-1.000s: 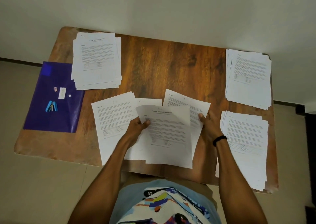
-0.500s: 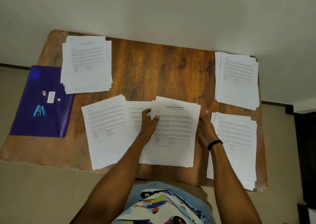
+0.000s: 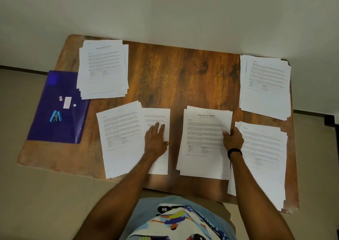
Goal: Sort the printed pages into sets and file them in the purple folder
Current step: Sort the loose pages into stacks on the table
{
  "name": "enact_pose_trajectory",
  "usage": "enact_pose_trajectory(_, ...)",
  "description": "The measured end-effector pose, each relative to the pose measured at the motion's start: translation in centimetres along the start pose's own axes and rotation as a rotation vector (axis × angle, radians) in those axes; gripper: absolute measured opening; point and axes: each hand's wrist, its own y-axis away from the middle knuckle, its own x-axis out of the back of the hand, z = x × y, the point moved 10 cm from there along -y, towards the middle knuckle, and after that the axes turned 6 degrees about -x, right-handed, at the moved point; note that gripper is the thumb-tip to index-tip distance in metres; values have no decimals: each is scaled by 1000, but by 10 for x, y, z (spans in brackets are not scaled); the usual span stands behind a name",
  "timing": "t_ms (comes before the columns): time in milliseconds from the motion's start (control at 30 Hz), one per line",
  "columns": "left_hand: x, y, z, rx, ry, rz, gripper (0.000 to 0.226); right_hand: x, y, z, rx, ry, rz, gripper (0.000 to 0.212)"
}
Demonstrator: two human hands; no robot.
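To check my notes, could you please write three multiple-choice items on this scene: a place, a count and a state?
1. Where is the blue stapler? A on the purple folder B on a paper stack C on the floor
2. How many paper stacks lie along the table's right edge? A one B two C four
3. The left hand: A lifts the folder B rests flat on a sheet C holds the stapler
Key: 1 A, it sits on the folder; 2 B, a far stack and a near stack; 3 B, fingers straight on the page.
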Motion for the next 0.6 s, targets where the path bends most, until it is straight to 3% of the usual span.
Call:
enact_pose_trajectory(133,-4,11,-22,-35,-41,-47,87,-12,-8,-5,-56,102,32,44)
enact_pose_trajectory(200,4,16,-30,-38,8,10,86,-11,5,-21,-29,188,168,47)
enact_pose_trajectory(267,19,20,-36,-57,19,131,82,-30,29,-49,111,234,230,59)
enact_pose_trajectory(367,32,26,-53,-10,-26,208,78,-106,74,-97,407,203,-23,73)
enact_pose_trajectory(467,22,29,-79,75,-90,106,80,-188,112,-134,650,332,-302,83)
enact_pose_trajectory(600,11,35,-106,120,-78,15,78,-248,118,-135,691,633,-406,109)
